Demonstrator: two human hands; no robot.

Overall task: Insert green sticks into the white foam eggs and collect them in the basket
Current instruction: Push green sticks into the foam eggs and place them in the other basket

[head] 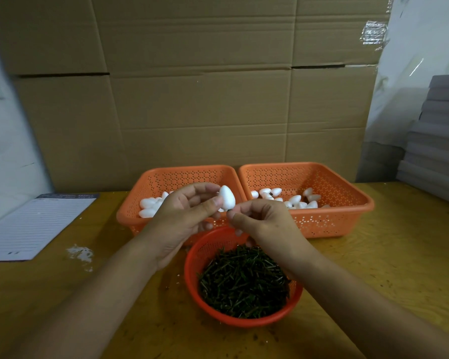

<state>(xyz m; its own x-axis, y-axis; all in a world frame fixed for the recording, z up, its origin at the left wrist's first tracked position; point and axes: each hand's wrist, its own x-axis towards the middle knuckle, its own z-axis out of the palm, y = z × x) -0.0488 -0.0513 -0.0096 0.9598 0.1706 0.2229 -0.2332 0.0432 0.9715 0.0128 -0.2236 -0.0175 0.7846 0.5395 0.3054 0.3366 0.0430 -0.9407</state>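
Note:
My left hand (184,216) holds a white foam egg (227,198) upright between thumb and fingers, above the baskets. My right hand (259,221) pinches a short dark green stick (230,210) whose tip touches the egg's lower end; most of the stick is hidden by my fingers. Below my hands a round red basket (192,275) is full of green sticks (244,281). Behind it stand two square orange baskets: the left basket (130,216) and the right basket (347,211) each hold several white eggs.
A lined paper pad (34,226) lies at the left on the wooden table (386,268). White foam crumbs (81,253) lie beside it. Cardboard boxes (205,99) wall off the back. Grey stacked sheets (436,141) stand at the right edge.

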